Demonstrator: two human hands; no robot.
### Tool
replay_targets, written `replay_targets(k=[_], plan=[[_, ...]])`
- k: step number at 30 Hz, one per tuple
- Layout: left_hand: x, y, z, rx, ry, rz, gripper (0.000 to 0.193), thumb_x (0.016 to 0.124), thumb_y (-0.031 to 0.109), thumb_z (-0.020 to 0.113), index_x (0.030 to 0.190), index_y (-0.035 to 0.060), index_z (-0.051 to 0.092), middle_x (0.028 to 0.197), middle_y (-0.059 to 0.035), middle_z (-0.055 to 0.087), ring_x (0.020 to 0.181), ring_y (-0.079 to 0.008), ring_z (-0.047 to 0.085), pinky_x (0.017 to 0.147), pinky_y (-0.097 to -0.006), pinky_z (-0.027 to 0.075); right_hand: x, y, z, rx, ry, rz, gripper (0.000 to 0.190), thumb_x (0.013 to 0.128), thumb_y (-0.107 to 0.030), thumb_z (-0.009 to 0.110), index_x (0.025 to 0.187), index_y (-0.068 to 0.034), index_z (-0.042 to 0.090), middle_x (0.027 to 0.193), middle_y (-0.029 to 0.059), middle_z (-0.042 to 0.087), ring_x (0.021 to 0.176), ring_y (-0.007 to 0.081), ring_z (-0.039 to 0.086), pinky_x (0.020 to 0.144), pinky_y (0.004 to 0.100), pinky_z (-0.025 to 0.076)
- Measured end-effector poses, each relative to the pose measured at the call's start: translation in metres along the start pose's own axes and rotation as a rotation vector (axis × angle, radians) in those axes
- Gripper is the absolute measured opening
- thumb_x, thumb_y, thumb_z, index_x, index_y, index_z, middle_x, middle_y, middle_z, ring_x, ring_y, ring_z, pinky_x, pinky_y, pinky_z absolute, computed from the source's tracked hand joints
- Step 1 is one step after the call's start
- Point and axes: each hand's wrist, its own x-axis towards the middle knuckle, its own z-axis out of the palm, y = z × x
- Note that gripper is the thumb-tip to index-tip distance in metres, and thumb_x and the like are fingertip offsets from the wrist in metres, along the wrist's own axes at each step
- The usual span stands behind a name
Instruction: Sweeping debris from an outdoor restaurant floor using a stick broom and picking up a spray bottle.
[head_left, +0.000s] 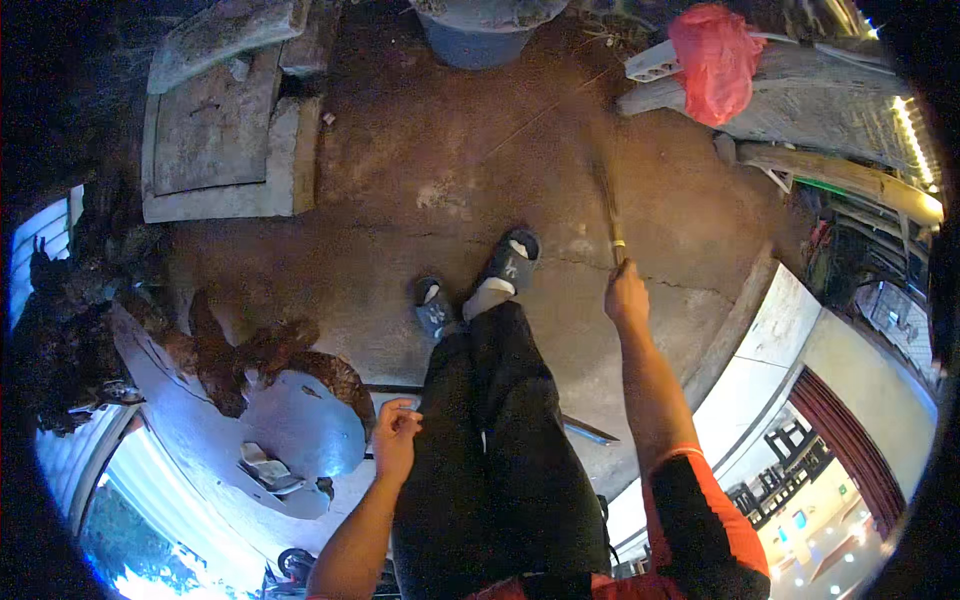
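My right hand (628, 296) grips the handle end of a thin stick broom (613, 217), just behind a yellow band. The broom's bristles reach away from me over the brown floor (450, 165), and their far end is blurred. Beside my left thigh hangs my left hand (395, 442), its fingers curled. Something small and pale shows at its fingertips, too small to identify, so a hold is not certain. My feet, in dark sandals (517, 259), stand on the cracked floor between the hands.
A heavy wooden frame or panel (214, 150) lies at the upper left. A bucket (480, 45) stands at the top. At the upper right, a red plastic bag (716, 67) rests by timber. Rough brown wood pieces (277, 349) are on the left; a white low wall (776, 319) runs right.
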Motion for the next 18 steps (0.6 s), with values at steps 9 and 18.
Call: replay_targets(k=[9, 18], plan=[[0.022, -0.041, -0.032, 0.337, 0.101, 0.084, 0.021, 0.092, 0.004, 0.068, 0.112, 0.0061, 0.061, 0.089, -0.0051, 0.066, 0.083, -0.0153, 0.063, 0.076, -0.0332, 0.051, -0.057, 0.125, -0.061, -0.127, -0.094, -0.424, 0.035, 0.1, -0.03, 0.054, 0.129, -0.011, 0.052, 0.101, 0.028, 0.07, 0.09, 0.0483, 0.068, 0.075, 0.0584, 0.053], [-0.016, -0.055, 0.018, 0.184, 0.204, 0.143, 0.027, 0.093, 0.001, 0.059, 0.119, 0.009, 0.057, 0.089, 0.0004, 0.056, 0.077, -0.0114, 0.055, 0.069, -0.0244, 0.048, 0.079, 0.193, -0.152, -0.285, 0.139, -0.302, 0.028, 0.101, -0.03, 0.049, 0.123, -0.012, 0.053, 0.096, 0.0227, 0.072, 0.084, 0.0461, 0.07, 0.073, 0.0584, 0.056]])
